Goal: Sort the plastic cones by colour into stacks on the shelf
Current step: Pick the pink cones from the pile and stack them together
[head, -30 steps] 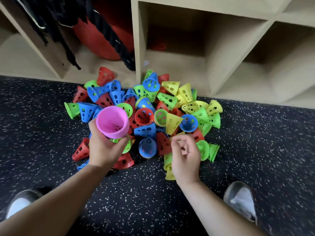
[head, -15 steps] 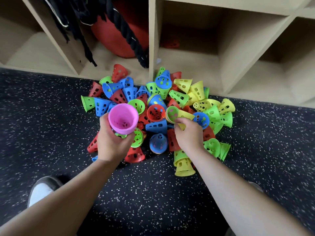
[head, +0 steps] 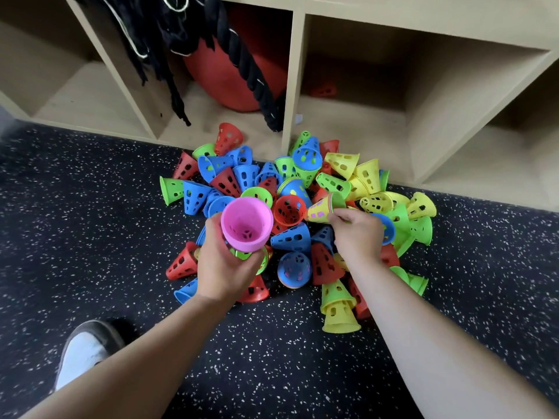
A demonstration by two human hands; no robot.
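Note:
A pile of perforated plastic cones (head: 305,189) in red, blue, green and yellow lies on the dark speckled floor in front of a wooden shelf (head: 290,95). My left hand (head: 223,267) grips a pink cone stack (head: 246,223), wide mouth up, over the pile's left part. My right hand (head: 357,234) pinches the rim of a yellow cone (head: 319,210) that has pink and green showing at its mouth; it lies on its side, tip pointing left, at the pile's middle. One red cone (head: 325,89) sits deep in the middle shelf compartment.
A red ball (head: 223,80) with a black rope (head: 251,71) draped over it fills the compartment left of the divider. Compartments at the far left and right look bare. My white shoe (head: 81,352) stands on the floor (head: 272,373) at lower left.
My right hand has reached forward into the pile and taken hold of the yellow cone, lifting it leftward. The left hand keeps the pink stack. The view has moved closer to the shelf.

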